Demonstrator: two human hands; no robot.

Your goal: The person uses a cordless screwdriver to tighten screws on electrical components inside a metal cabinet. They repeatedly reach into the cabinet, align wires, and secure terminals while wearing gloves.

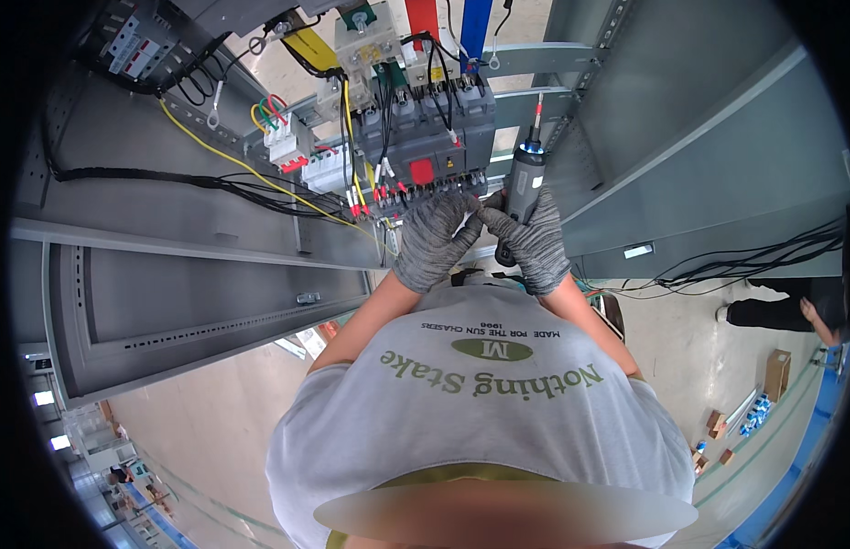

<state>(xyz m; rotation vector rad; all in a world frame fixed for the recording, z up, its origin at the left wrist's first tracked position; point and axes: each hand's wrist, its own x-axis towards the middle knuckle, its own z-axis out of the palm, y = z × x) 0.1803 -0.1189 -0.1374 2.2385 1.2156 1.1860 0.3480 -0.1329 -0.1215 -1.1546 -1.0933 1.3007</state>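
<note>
In the head view, your gloved right hand (pixel 536 242) grasps the cordless screwdriver (pixel 525 178), which sits just beside the right edge of the circuit breaker (pixel 475 119) in the cabinet (pixel 690 119). Your gloved left hand (pixel 432 242) curls at the breaker's near edge; whether it pinches anything, I cannot tell. Swinging the bit (pixel 539 108) left could snag the thin black wires (pixel 386 114), and bulky glove fingertips could fumble small parts.
</note>
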